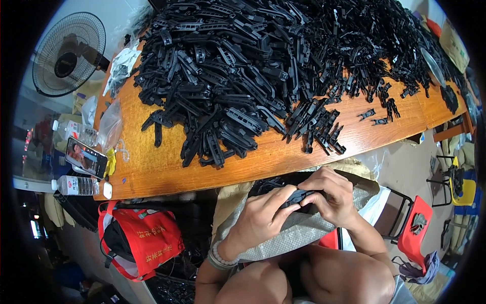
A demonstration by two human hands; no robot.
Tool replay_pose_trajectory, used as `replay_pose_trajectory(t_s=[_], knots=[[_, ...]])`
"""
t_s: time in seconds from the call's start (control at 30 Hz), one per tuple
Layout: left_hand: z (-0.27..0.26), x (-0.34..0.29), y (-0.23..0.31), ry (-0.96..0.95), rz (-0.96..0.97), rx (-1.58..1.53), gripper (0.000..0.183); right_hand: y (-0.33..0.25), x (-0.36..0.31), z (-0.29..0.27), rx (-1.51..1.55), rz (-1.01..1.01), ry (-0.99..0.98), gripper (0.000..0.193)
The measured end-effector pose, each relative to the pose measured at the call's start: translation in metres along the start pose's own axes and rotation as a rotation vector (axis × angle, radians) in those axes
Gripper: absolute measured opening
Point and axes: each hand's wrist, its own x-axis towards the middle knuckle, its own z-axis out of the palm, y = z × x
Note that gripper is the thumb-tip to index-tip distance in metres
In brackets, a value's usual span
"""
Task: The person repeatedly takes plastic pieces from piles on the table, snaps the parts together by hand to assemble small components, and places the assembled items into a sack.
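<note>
Both my hands grip a small black plastic part (295, 198) between them, above the mouth of a woven sack (283, 237). My left hand (261, 215), with a pale beaded bracelet at its wrist, pinches one end. The fingers of my right hand (331, 195) close around the other end, hiding some of it. Inside the sack, just behind the hands, more dark parts are partly visible. A large heap of long black plastic pieces (223, 76) covers much of the wooden table (157, 169), with smaller black clips (316, 126) to its right.
On the left stand a fan (66, 63), a phone (86, 158) and water bottles (76, 185). A red bag (144, 235) sits below the table's near edge. To the right are a red chair (416, 228) and a yellow chair (463, 185).
</note>
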Motion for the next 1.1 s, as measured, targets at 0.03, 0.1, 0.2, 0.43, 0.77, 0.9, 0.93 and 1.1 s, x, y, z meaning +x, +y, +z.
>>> replay_pose_trajectory(t_s=[0.03, 0.1, 0.2, 0.43, 0.77, 0.9, 0.93, 1.1], knots=[[0.0, -0.001, -0.001, -0.003, -0.02, 0.014, 0.037, -0.001, 0.0, 0.0, 0.002, -0.002, 0.0, 0.027], [0.0, -0.002, -0.001, -0.02, -0.055, -0.01, 0.034, -0.003, 0.003, -0.001, 0.071, 0.085, -0.033, 0.029], [-0.012, 0.004, -0.006, -0.065, -0.053, -0.007, 0.026, -0.001, 0.001, -0.007, 0.155, 0.199, -0.183, 0.031], [-0.035, 0.021, -0.037, 0.344, -0.014, 0.78, 0.016, 0.009, 0.005, -0.033, -0.17, 0.304, 0.074, 0.011], [-0.061, 0.009, -0.057, 0.612, -0.194, 0.675, 0.016, 0.051, 0.023, -0.056, -0.558, 0.194, 0.1, 0.029], [-0.07, 0.003, -0.057, 0.437, -0.122, 0.71, 0.025, 0.059, 0.025, -0.057, -0.562, 0.152, 0.05, 0.029], [-0.068, 0.004, -0.055, 0.39, -0.136, 0.714, 0.027, 0.061, 0.024, -0.057, -0.585, 0.156, 0.063, 0.029], [-0.067, 0.008, -0.068, 0.379, 0.094, 0.755, 0.028, 0.073, 0.005, -0.066, -0.321, 0.215, 0.201, 0.023]])
